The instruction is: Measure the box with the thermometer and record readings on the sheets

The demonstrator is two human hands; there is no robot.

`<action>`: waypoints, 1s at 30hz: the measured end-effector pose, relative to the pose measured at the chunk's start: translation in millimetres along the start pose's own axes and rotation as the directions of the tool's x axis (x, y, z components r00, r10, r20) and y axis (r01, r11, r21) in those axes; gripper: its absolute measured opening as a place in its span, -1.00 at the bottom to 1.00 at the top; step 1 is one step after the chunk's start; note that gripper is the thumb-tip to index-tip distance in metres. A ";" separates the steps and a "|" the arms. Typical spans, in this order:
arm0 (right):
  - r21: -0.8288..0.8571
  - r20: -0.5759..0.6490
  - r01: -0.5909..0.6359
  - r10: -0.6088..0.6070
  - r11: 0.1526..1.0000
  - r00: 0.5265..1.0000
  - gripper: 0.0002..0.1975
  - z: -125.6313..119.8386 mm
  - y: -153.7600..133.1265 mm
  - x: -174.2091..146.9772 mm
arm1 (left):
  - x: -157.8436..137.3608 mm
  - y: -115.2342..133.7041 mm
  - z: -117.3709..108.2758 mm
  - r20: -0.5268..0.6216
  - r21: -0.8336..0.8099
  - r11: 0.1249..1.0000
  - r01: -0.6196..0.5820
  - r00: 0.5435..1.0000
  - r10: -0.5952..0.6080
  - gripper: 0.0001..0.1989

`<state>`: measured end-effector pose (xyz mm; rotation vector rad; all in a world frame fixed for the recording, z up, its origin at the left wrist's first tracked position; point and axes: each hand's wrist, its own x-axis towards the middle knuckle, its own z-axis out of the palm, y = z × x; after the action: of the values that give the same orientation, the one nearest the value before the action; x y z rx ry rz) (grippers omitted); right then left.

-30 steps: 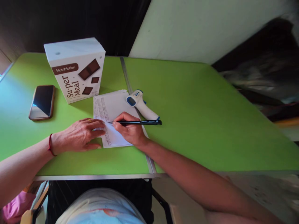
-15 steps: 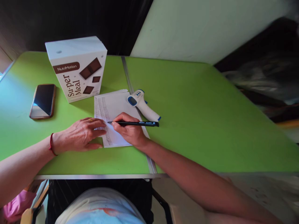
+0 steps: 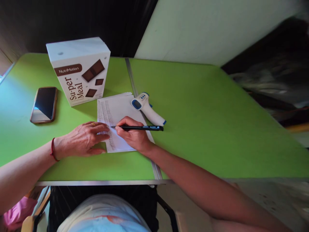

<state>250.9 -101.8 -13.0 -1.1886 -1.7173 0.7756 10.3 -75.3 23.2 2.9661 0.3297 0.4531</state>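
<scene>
My right hand [image 3: 134,134] is closed round a black pen [image 3: 149,128], its tip resting on or just above the white paper [image 3: 120,106]. Columns of small handwriting run down the paper's left part. My left hand [image 3: 85,140] lies with fingers stretched out over the paper's left edge, a ring on one finger and a red string bracelet [image 3: 53,149] at the wrist. A white and blue infrared thermometer [image 3: 149,109] lies across the paper's upper right edge, just beyond my right hand.
A white NutriMotion box [image 3: 82,77] stands upright behind the paper. To its left lies a phone [image 3: 44,104] in a brown case. The green folding table [image 3: 212,122] has a metal seam [image 3: 130,74]; a pale wall [image 3: 193,29] rises behind it.
</scene>
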 end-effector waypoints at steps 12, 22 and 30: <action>0.015 -0.048 0.014 -0.013 1.000 0.999 -0.81 2.1 2.4 0.0 | -1.4 -2.0 1.9 0.002 0.017 1.000 0.007 1.000 -0.007 -0.68; 0.000 -0.049 0.034 -0.034 0.999 0.998 -0.83 1.9 4.0 0.9 | -0.9 -1.7 0.1 0.003 0.023 1.000 -0.002 1.000 0.002 -0.67; 0.026 -0.044 0.032 -0.031 0.999 0.999 -0.83 2.6 4.8 0.3 | -2.5 -2.7 1.1 0.017 0.010 1.000 0.014 1.000 -0.014 -0.67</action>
<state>250.3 -99.9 -18.1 -1.1494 -1.6808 0.7464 7.7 -73.4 21.1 2.9736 0.3519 0.4253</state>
